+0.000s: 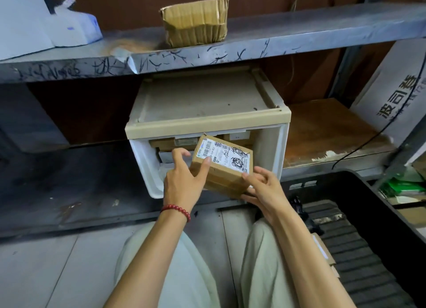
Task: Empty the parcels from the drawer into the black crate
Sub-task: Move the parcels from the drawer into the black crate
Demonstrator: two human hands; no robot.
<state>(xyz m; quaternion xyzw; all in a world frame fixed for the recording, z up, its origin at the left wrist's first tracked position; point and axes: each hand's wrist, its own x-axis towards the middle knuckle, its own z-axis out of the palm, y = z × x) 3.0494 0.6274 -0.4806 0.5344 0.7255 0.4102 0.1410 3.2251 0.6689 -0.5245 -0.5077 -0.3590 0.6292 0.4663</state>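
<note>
A beige plastic drawer unit (207, 120) stands under the metal shelf, its white drawer (144, 162) pulled out toward me. Above the drawer's front I hold a brown cardboard parcel (224, 169) with a white shipping label, tilted. My left hand (184, 180) grips its left edge, thumb on the label. My right hand (260, 187) holds its lower right corner from beneath. More cardboard parcels (170, 144) lie deeper inside the drawer. The black crate (368, 190) sits on the floor to the right, with a parcel partly visible in it.
A taped cardboard parcel (196, 21) rests on the scribbled metal shelf (253, 47) above. A white box with printed characters (396, 95) leans at the right, with a black cable hanging beside it. My knees in pale trousers fill the foreground.
</note>
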